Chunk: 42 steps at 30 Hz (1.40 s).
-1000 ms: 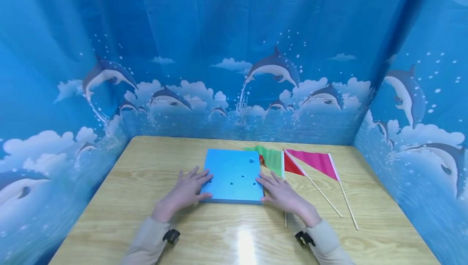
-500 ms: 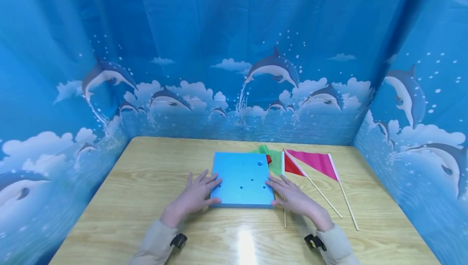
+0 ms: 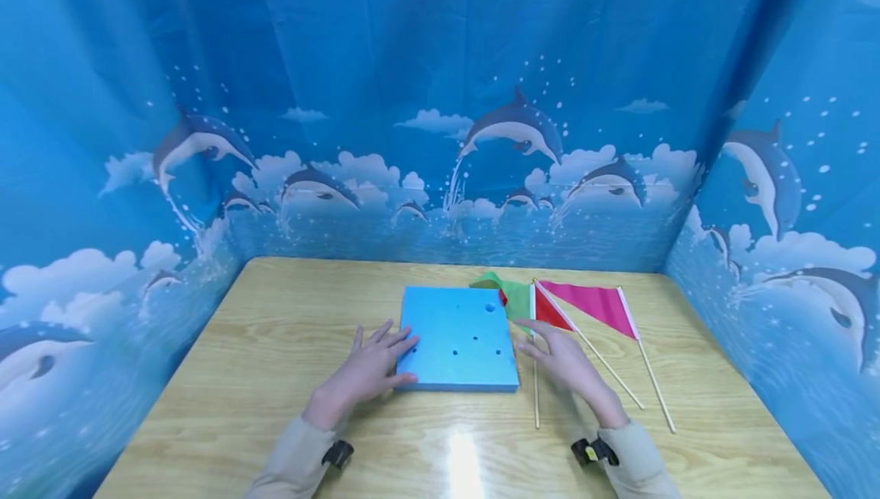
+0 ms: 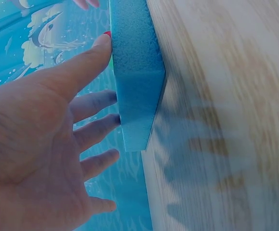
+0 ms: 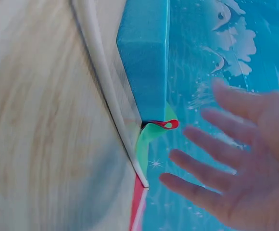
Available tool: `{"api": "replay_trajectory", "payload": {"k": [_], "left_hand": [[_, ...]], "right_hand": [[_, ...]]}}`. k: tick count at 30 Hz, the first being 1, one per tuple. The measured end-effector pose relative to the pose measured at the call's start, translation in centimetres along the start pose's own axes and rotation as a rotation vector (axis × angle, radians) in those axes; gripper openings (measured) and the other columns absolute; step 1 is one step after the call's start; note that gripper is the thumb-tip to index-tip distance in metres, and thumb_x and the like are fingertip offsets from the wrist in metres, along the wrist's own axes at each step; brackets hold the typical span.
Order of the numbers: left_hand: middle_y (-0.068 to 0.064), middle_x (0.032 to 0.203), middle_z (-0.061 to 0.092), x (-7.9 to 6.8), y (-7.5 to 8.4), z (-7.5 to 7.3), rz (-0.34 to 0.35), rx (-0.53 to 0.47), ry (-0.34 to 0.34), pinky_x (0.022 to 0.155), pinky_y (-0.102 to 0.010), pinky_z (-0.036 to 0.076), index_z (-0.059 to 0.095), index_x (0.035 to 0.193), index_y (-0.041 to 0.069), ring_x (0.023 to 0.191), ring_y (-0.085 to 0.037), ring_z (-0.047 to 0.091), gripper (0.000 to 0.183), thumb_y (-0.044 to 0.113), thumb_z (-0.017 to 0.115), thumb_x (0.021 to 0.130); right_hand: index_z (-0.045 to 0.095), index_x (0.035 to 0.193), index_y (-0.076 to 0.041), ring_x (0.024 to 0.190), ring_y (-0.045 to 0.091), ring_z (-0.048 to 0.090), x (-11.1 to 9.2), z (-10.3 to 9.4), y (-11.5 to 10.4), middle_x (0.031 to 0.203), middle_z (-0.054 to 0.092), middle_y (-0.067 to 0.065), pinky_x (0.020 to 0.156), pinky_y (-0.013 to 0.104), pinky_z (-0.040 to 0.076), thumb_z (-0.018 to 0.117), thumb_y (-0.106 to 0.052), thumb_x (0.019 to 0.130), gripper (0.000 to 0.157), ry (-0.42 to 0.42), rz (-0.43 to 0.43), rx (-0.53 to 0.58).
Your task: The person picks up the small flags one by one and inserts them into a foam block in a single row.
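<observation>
A square blue foam block (image 3: 447,327) with several holes in its top lies flat on the table. My left hand (image 3: 360,369) rests its spread fingers on the block's left edge; in the left wrist view the thumb (image 4: 94,60) touches the rim of the foam (image 4: 139,91). Right of the block, my right hand (image 3: 569,361) hovers with fingers extended, apart from the foam and holding nothing. Beneath and beyond it lie a green flag (image 3: 517,296), a red flag (image 3: 551,315) and a pink flag (image 3: 598,306) on thin sticks. The block hides part of the green and red cloth.
The light wood table (image 3: 302,308) is enclosed by a dolphin-print curtain (image 3: 412,216) at the back and sides. Two flag sticks slant toward the front right, and one white stick (image 5: 103,72) runs alongside the block.
Both hands and the block shifted to the right and slightly nearer. Afterwards my right hand came off the block and moved right, while the left stayed on it. The flag sticks stayed in place.
</observation>
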State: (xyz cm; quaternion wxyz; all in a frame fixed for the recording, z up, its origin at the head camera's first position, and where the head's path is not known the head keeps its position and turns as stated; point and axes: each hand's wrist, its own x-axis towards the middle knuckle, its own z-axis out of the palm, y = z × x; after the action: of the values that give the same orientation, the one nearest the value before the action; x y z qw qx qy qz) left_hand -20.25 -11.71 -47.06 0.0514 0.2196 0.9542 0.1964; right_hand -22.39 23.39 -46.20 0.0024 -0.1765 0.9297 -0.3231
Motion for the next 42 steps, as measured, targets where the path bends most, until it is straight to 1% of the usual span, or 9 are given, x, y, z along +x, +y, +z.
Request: {"api": "replay_trajectory", "payload": {"k": [3,6,11,16,19,23,26,30,42], "left_hand": [[-0.008,0.161,0.039,0.0,0.0,0.1,0.004,-0.002,0.005,0.117,-0.075,0.004,0.049,0.151,0.014,0.153,-0.038,0.021,0.071,0.045,0.071,0.092],[-0.007,0.161,0.040,0.0,-0.1,0.2,0.007,-0.003,0.008,0.116,-0.075,0.004,0.049,0.151,0.014,0.153,-0.038,0.021,0.071,0.045,0.071,0.091],[-0.006,0.161,0.039,0.1,-0.2,0.3,0.004,0.005,0.007,0.117,-0.074,0.004,0.048,0.152,0.015,0.153,-0.038,0.020,0.072,0.046,0.071,0.091],[-0.007,0.162,0.037,0.2,-0.1,0.3,0.001,0.001,0.001,0.117,-0.074,0.003,0.048,0.152,0.015,0.153,-0.038,0.019,0.072,0.046,0.071,0.092],[-0.007,0.162,0.037,0.1,-0.1,0.1,0.000,-0.008,0.004,0.117,-0.074,0.003,0.048,0.152,0.015,0.154,-0.038,0.019,0.071,0.045,0.071,0.092],[-0.007,0.162,0.038,0.1,-0.1,0.1,0.003,0.000,0.012,0.117,-0.074,0.004,0.048,0.152,0.015,0.154,-0.038,0.019,0.071,0.045,0.071,0.092],[-0.007,0.162,0.038,0.2,-0.1,0.1,0.010,0.004,0.012,0.117,-0.074,0.004,0.048,0.152,0.015,0.153,-0.038,0.020,0.071,0.046,0.071,0.092],[-0.008,0.161,0.038,0.2,-0.1,0.1,0.014,-0.003,0.012,0.117,-0.075,0.004,0.048,0.152,0.015,0.153,-0.038,0.020,0.071,0.046,0.071,0.092],[-0.007,0.162,0.038,0.0,-0.3,0.1,0.003,-0.005,0.002,0.117,-0.074,0.004,0.048,0.152,0.016,0.154,-0.037,0.019,0.071,0.047,0.070,0.092]], "right_hand": [[0.059,0.140,-0.003,0.117,0.039,0.064,0.8,-0.2,0.9,0.137,0.062,0.020,0.092,0.050,0.057,0.063,-0.016,0.101,0.041,0.103,0.131,0.136],[0.059,0.138,0.002,0.105,0.036,0.070,1.4,-0.2,1.9,0.130,0.064,0.024,0.083,0.040,0.061,0.061,-0.013,0.102,0.039,0.134,0.251,0.313],[0.054,0.135,0.013,0.087,0.027,0.073,1.7,-0.1,3.2,0.119,0.063,0.028,0.075,0.034,0.063,0.059,-0.007,0.102,0.039,0.107,0.383,0.494],[0.054,0.126,0.021,0.073,0.017,0.071,1.8,0.1,3.7,0.098,0.069,0.020,0.070,0.034,0.064,0.064,0.002,0.096,0.037,0.018,0.424,0.534],[0.056,0.118,0.021,0.067,0.013,0.068,1.9,0.2,3.7,0.084,0.065,0.012,0.066,0.031,0.063,0.071,0.004,0.089,0.037,-0.019,0.424,0.473],[0.060,0.107,0.013,0.061,0.011,0.064,2.0,0.1,3.2,0.077,0.062,0.007,0.059,0.027,0.059,0.079,-0.002,0.084,0.034,-0.047,0.424,0.261],[0.063,0.098,0.006,0.056,0.011,0.063,2.1,-0.1,2.9,0.073,0.065,0.007,0.058,0.025,0.053,0.078,-0.005,0.084,0.024,-0.070,0.424,0.100],[0.065,0.089,0.000,0.051,0.011,0.062,2.3,-0.2,2.6,0.067,0.064,0.006,0.058,0.025,0.050,0.072,-0.004,0.084,0.009,-0.089,0.427,-0.018],[0.067,0.089,0.001,0.049,0.012,0.063,1.8,-0.3,2.4,0.073,0.067,0.006,0.055,0.025,0.054,0.069,-0.002,0.082,0.008,-0.060,0.441,-0.005]]}}
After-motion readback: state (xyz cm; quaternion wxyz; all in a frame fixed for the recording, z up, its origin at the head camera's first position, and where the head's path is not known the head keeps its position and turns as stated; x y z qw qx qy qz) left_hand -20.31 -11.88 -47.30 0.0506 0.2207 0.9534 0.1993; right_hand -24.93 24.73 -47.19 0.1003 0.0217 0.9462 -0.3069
